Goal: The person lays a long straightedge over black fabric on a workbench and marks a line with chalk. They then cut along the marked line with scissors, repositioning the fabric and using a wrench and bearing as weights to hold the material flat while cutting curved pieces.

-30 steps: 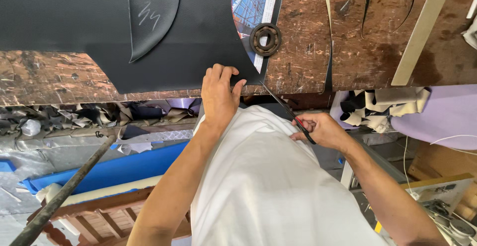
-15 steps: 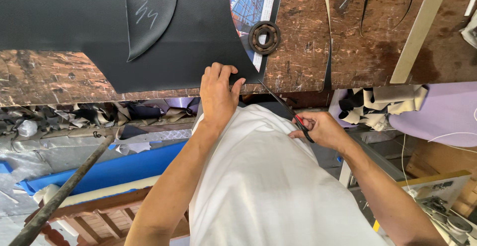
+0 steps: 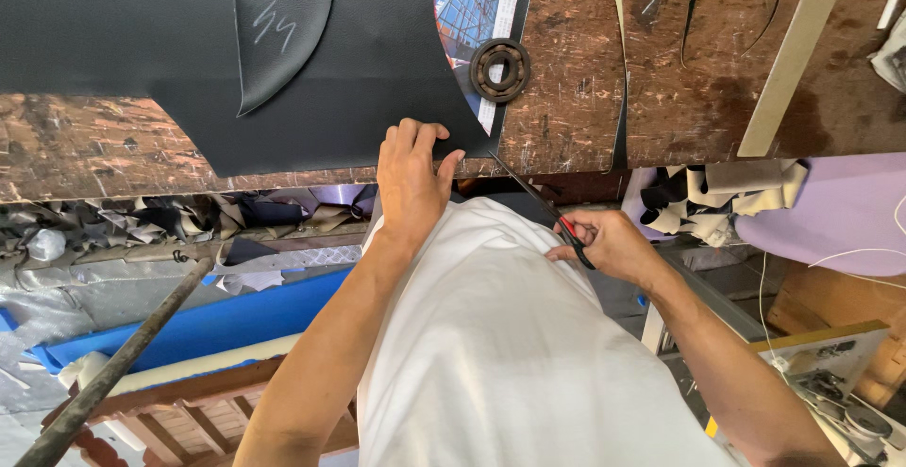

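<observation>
- The left hand point(image 3: 412, 179) lies flat, fingers spread, pressing the near edge of a black leather sheet point(image 3: 189, 61) against the worn wooden workbench point(image 3: 585, 99); it grips nothing.
- The right hand point(image 3: 609, 243) is closed around the handles of long scissors point(image 3: 538, 205), whose blades reach up to the sheet's pointed corner just right of the left hand.
- Beyond that corner sit a rusty bearing ring point(image 3: 499, 69) and bare scratched wood, open room for the blades.
- Below both hands the bench edge drops off to heaps of offcuts point(image 3: 727, 193).
- Since a second ago, the right hand has shifted slightly right and down; the left hand stays planted on the sheet.
</observation>
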